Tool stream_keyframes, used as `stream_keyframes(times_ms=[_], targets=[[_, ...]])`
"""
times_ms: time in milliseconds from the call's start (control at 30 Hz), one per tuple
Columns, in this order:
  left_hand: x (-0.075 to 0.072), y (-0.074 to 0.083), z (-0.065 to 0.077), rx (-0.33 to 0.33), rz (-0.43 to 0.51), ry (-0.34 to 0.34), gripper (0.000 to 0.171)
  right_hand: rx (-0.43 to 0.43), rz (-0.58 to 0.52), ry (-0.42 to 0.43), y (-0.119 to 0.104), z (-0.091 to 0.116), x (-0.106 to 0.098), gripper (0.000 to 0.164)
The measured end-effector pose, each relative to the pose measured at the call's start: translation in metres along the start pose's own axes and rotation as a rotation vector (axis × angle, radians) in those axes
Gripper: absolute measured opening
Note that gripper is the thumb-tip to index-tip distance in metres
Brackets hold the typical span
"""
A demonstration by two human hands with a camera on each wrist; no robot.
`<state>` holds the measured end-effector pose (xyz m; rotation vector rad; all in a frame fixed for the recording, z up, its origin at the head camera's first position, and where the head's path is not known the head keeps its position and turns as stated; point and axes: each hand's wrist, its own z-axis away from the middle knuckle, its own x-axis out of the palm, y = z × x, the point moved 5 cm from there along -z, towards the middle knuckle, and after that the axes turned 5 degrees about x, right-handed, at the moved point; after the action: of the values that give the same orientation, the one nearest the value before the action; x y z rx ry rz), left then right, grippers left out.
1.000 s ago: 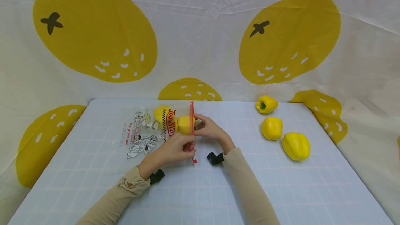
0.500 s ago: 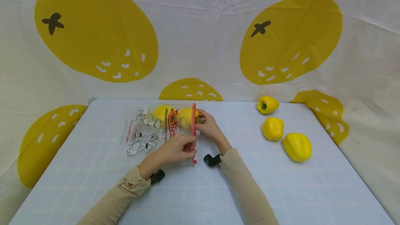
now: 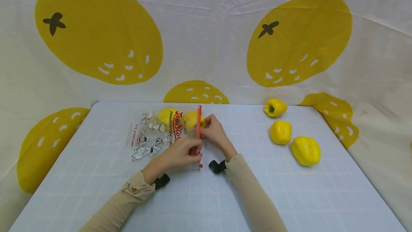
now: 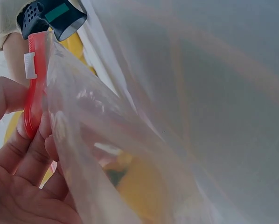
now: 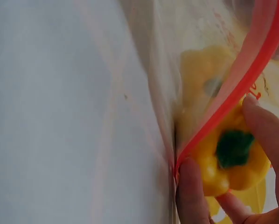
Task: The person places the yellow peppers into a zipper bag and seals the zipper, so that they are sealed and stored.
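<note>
A clear zip bag [image 3: 149, 142] with cartoon print lies on its side, its red zip edge [image 3: 199, 119] facing right. My left hand [image 3: 181, 152] pinches that edge near its lower part; a white slider [image 4: 31, 66] shows on it in the left wrist view. One yellow bell pepper [image 3: 165, 115] is deep inside the bag. At the mouth sits a second yellow bell pepper [image 5: 209, 171], green stem outward. My right hand [image 3: 215, 130] holds it, with fingers and thumb spread around its stem end and the thumb against the red edge.
To the right, several more yellow bell peppers stand on the table: a small one [image 3: 275, 107] by the back edge, one in the middle [image 3: 280, 132] and a larger one [image 3: 305, 151] nearer. A white cloth [image 3: 206, 38] with fruit print hangs behind the table.
The pepper at the mouth has moved slightly toward the back of the table. My right hand has shifted a little with it, while the left hand stays on the red edge.
</note>
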<state>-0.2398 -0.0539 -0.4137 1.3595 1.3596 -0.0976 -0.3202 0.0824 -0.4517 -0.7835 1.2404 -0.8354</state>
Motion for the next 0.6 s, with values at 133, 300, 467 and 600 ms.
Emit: stream_keyframes(times_ms=[133, 300, 467, 600], targets=[[-0.0003, 0.0001, -0.0005, 0.007, 0.002, 0.005, 0.019, -0.013, 0.011, -0.016, -0.0029, 0.0014, 0.0007, 0.057], [-0.0010, 0.0009, -0.0006, 0.000, 0.008, 0.002, 0.019, -0.049, -0.078, -0.111, -0.0019, 0.0006, 0.0017, 0.040], [-0.0009, 0.0019, -0.0014, -0.001, 0.000, -0.007, 0.019, -0.084, -0.212, -0.193, 0.0010, 0.0000, 0.0015, 0.016], [-0.0004, 0.0024, -0.0019, 0.010, -0.012, -0.011, 0.019, -0.095, -0.260, -0.217, 0.0007, -0.0003, 0.0035, 0.005]])
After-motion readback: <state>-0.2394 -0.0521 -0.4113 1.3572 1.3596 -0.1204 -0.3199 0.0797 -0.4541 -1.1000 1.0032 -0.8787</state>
